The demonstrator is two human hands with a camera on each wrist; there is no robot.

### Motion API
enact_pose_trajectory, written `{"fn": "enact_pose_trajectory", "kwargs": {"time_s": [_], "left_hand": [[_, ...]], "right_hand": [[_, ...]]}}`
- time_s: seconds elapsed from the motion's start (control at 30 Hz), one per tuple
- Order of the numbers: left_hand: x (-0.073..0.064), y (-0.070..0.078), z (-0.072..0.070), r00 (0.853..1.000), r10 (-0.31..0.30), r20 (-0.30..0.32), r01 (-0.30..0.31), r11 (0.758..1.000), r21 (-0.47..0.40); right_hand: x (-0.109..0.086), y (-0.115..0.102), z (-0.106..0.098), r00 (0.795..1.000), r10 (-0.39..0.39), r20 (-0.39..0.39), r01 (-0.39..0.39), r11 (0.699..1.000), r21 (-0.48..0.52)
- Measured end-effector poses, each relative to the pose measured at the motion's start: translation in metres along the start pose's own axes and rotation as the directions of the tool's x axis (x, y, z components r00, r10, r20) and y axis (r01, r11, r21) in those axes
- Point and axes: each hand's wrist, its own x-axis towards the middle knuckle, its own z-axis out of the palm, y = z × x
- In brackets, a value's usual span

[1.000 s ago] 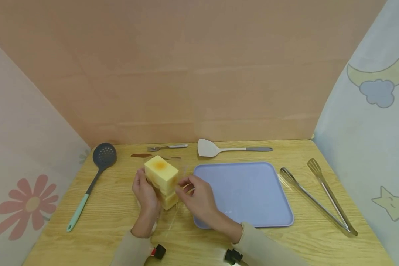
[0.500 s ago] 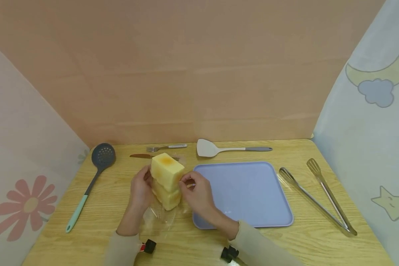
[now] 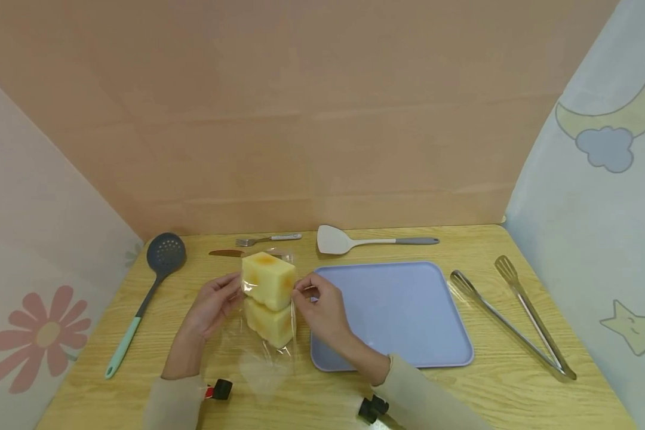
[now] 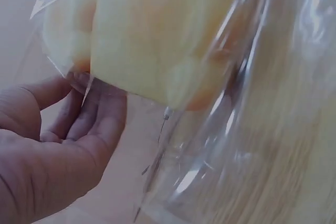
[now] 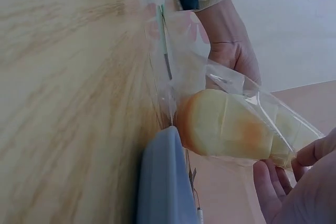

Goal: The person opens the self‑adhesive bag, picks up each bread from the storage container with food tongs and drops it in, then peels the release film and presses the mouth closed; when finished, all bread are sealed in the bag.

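A pale yellow bread loaf (image 3: 269, 280) with browned patches sits inside a clear plastic bag (image 3: 266, 364), upright over the table left of the tray. On its left side my left hand (image 3: 212, 303) pinches the bag's edge between thumb and fingers. In the left wrist view, the left hand (image 4: 63, 145) has the film at its fingertips beside the bread (image 4: 147, 35). My right hand (image 3: 322, 307) pinches the opposite edge, its wrist crossing the tray's near left corner. The right wrist view has the right hand (image 5: 302, 182) at one end of the loaf (image 5: 231, 124).
A lilac tray (image 3: 392, 316) lies right of the bread. Metal tongs (image 3: 516, 328) spread open farther right. A slotted ladle (image 3: 150, 280) lies at the left. Behind are a fork (image 3: 269, 239), a brown-bladed knife (image 3: 226, 253) and a white spatula (image 3: 355, 241).
My left hand has come out from around the loaf and shifted left to the bag's edge. The bread has turned and moved slightly right, with the bag spread wider. The right hand stays nearly in place.
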Motion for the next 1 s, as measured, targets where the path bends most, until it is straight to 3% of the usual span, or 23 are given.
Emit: {"fn": "enact_pose_trajectory", "kwargs": {"time_s": [0.13, 0.27, 0.4, 0.5, 0.63, 0.77, 1.0], "left_hand": [[0.001, 0.002, 0.004, 0.996, 0.065, -0.063, -0.06, 0.996, 0.073], [-0.002, 0.011, 0.009, 0.98, 0.18, -0.083, -0.171, 0.979, 0.11], [-0.009, 0.021, 0.014, 0.937, 0.328, -0.122, -0.325, 0.945, 0.047], [-0.013, 0.028, 0.021, 0.904, 0.399, -0.154, -0.404, 0.915, -0.003], [-0.018, 0.036, 0.031, 0.874, 0.426, -0.234, -0.449, 0.892, -0.052], [-0.019, 0.039, 0.037, 0.841, 0.447, -0.305, -0.487, 0.871, -0.067], [-0.018, 0.037, 0.037, 0.799, 0.5, -0.333, -0.551, 0.831, -0.073]], "right_hand": [[0.002, -0.003, -0.003, 1.0, -0.003, 0.023, 0.003, 1.0, 0.03], [0.004, -0.01, -0.008, 0.999, -0.021, 0.043, 0.017, 0.995, 0.097], [0.005, -0.015, -0.011, 0.997, -0.068, 0.04, 0.061, 0.986, 0.157], [0.003, -0.015, -0.01, 0.992, -0.106, 0.065, 0.099, 0.989, 0.11], [0.0, -0.014, -0.008, 0.976, -0.209, 0.052, 0.207, 0.977, 0.048], [-0.001, -0.014, -0.007, 0.955, -0.296, 0.005, 0.296, 0.953, 0.06], [-0.003, -0.009, -0.004, 0.934, -0.357, -0.007, 0.357, 0.933, 0.042]]}}
